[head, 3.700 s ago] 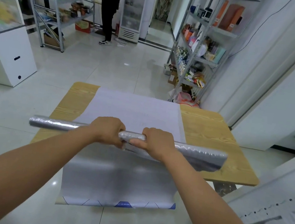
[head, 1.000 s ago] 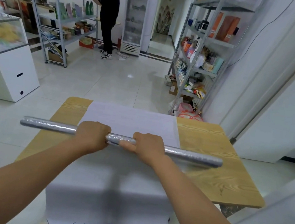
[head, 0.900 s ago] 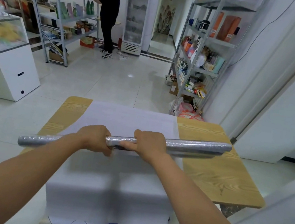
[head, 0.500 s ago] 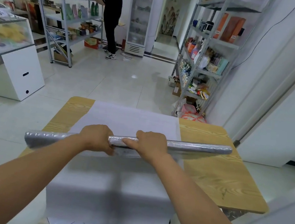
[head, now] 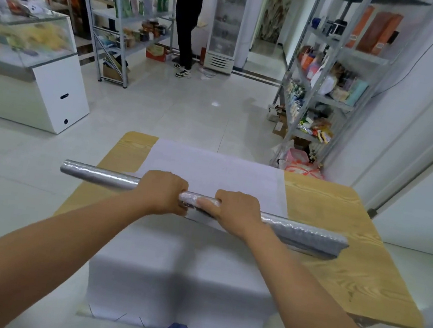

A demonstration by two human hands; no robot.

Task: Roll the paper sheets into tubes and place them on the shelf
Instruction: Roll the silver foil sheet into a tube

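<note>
Currently: silver tube held above table; left hand, right hand both curled round mid-length. Advisable: tighten flared end evenly.

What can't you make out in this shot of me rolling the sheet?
Head view:
- Shiny silver paper tube: middle covered by left hand and right hand.
- Wooden table: near edge hidden under draped white paper sheet.
- Grey metal shelf goods: labels too small.
- Person in black: head cut by top edge.

A person in black clothes stands beside a tall glass-door refrigerator, well apart from a white glass-topped display counter.
</note>
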